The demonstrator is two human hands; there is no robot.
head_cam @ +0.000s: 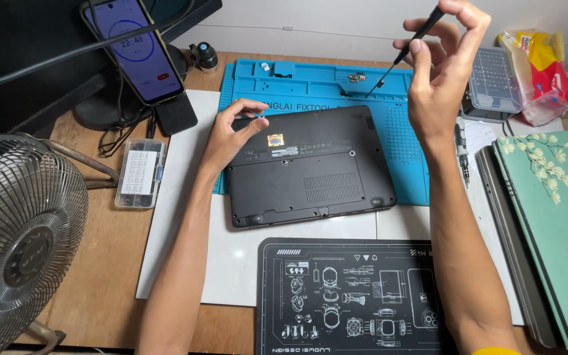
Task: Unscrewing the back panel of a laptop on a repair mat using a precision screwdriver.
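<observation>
Cluttered tabletop [100,276], blue mat [402,131] under black laptop [307,171]. Left hand [231,135] rested on laptop corner, fingers loose, holding nothing. Right hand [445,62] raised, pinched around screwdriver [405,47].

Desk fan [24,233], propped phone [134,47], perhaps a screw box [141,173].

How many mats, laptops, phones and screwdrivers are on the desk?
Mats: 2, the blue mat and the black mat
Laptops: 1, the black laptop under the left hand
Phones: 1, the phone
Screwdrivers: 1, the screwdriver in the right hand
Total: 5
</observation>
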